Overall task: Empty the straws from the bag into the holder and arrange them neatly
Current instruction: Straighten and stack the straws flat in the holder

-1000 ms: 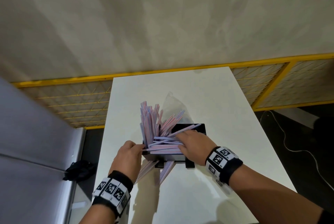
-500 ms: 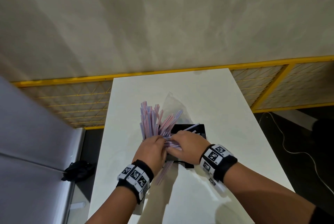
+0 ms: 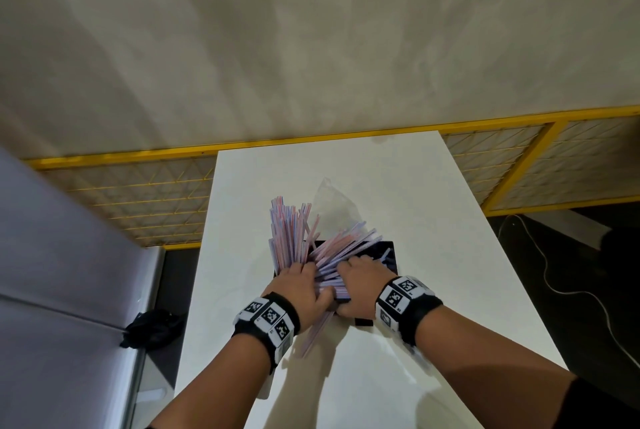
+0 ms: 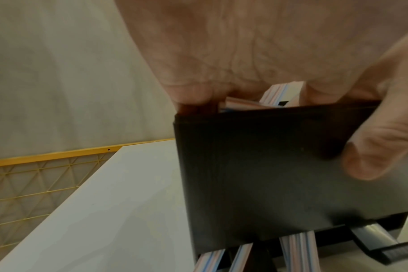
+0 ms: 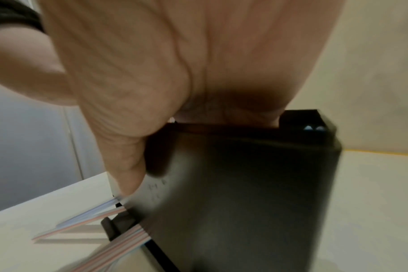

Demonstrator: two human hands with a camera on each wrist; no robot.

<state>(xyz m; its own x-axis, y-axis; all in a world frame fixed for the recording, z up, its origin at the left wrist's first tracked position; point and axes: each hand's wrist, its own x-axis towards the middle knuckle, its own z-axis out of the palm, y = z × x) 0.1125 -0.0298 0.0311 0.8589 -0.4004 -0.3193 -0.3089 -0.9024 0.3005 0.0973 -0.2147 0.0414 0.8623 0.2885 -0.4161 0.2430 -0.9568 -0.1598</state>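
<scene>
A black holder (image 3: 389, 250) stands on the white table (image 3: 398, 376), stuffed with pink-and-blue paper-wrapped straws (image 3: 287, 234). One bunch stands upright at the left; others lean right across the opening. My left hand (image 3: 304, 276) and right hand (image 3: 356, 273) sit side by side on the near part of the pile, fingers curled over the rim into the straws. In the wrist views each thumb (image 4: 380, 147) (image 5: 128, 165) lies against the holder's outer front wall (image 4: 256, 174) (image 5: 245, 193). A few straws (image 3: 315, 331) stick out under the holder onto the table. The clear bag (image 3: 329, 200) lies behind the holder.
A yellow mesh fence (image 3: 138, 200) runs behind the table. A grey panel (image 3: 52, 290) stands at the left, with a black bundle (image 3: 152, 328) on the floor beside it. A white cable (image 3: 554, 283) trails over the dark floor at the right.
My left hand has moved from the holder's left side up onto the straws, beside the right hand. The straws that lay flat across the opening now lean up to the right.
</scene>
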